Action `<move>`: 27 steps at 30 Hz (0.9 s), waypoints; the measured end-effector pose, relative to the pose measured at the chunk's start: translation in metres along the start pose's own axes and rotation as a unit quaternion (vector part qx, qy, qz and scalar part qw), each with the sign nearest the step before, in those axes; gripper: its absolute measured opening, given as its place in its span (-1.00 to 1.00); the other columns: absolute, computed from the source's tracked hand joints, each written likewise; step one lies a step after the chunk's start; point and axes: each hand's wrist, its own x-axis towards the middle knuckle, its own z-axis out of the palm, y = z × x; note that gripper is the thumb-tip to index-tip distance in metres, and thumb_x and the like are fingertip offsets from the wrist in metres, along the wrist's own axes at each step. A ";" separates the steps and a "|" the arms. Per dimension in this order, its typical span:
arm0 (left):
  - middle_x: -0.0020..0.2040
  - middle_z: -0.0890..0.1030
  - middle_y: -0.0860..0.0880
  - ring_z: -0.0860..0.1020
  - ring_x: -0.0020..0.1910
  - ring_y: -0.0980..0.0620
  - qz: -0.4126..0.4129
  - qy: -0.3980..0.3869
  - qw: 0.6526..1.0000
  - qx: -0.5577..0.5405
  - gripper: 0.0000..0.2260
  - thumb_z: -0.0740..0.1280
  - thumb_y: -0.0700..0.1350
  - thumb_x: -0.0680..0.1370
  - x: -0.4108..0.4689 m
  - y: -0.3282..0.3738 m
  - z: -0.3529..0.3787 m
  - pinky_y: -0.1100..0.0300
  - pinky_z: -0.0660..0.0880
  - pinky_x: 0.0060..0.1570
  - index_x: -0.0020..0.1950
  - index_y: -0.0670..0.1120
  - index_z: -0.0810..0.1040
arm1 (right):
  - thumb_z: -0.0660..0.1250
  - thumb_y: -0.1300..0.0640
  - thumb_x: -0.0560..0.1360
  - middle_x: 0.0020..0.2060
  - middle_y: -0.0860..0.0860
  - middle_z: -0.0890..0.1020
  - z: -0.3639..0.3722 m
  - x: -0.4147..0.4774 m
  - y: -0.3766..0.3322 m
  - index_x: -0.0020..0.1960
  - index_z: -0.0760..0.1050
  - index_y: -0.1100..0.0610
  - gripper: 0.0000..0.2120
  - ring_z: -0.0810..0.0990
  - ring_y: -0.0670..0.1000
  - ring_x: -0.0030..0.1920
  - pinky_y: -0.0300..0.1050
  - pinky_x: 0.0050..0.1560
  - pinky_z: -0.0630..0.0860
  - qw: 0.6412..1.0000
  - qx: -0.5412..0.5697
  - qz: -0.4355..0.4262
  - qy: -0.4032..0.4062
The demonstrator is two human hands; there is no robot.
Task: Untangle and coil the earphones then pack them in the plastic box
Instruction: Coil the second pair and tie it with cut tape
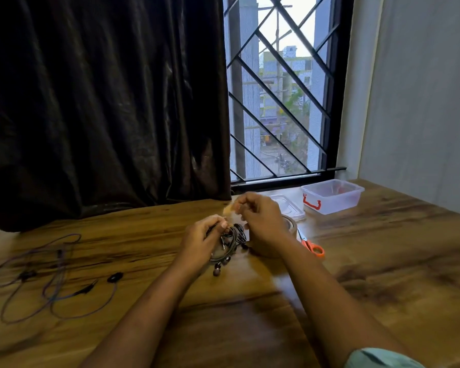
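At mid-frame the left hand (201, 239) grips a black earphone coil (230, 243). It looks light, limp and springy, so it is best held across the bundled loops, not by the dangling buds. Just above, the right hand (260, 221) pinches a tape strip (228, 209). The box (332, 199) sits open at right of centre.

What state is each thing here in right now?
Black earphones: coiled, gripped in left hand.
Tape strip: pinched by right hand.
Blue earphones: loose, uncoiled on table.
Plastic box: open, lid off.
Lid: lying flat beside box.
Scissors: lying on table.
Tape roll: partly hidden behind right hand.
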 end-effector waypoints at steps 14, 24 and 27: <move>-0.38 0.47 0.00 0.36 -0.55 0.17 -0.088 -0.032 0.993 -0.067 -0.77 0.14 -0.10 0.64 0.001 -0.004 -0.002 0.29 0.29 -0.55 -0.13 -0.16 0.48 | 0.38 0.12 0.50 -0.14 -0.04 0.61 0.003 -0.006 0.005 -0.14 0.49 0.01 -0.91 0.57 -0.20 -0.19 -0.53 -0.28 0.38 0.982 -0.100 -0.085 -0.135; -0.37 0.43 -0.04 0.35 -0.50 0.11 -0.107 -0.059 0.987 -0.102 -0.79 0.16 -0.04 0.63 0.000 -0.005 0.000 0.25 0.26 -0.50 -0.15 -0.01 0.49 | 0.41 0.18 0.47 -0.25 -0.09 0.55 0.004 -0.005 0.009 -0.13 0.51 0.06 -0.92 0.47 -0.30 -0.29 -0.50 -0.27 0.38 0.979 -0.119 -0.123 -0.111; -0.35 0.47 -0.05 0.41 -0.43 0.01 -0.083 -0.065 0.991 -0.082 -0.87 0.22 -0.09 0.60 -0.001 -0.005 -0.001 0.16 0.32 -0.41 -0.12 0.01 0.51 | 0.39 0.21 0.48 -0.27 -0.02 0.58 0.002 -0.003 0.010 -0.13 0.53 0.09 -0.95 0.48 -0.18 -0.31 -0.44 -0.28 0.43 0.984 -0.090 -0.102 -0.112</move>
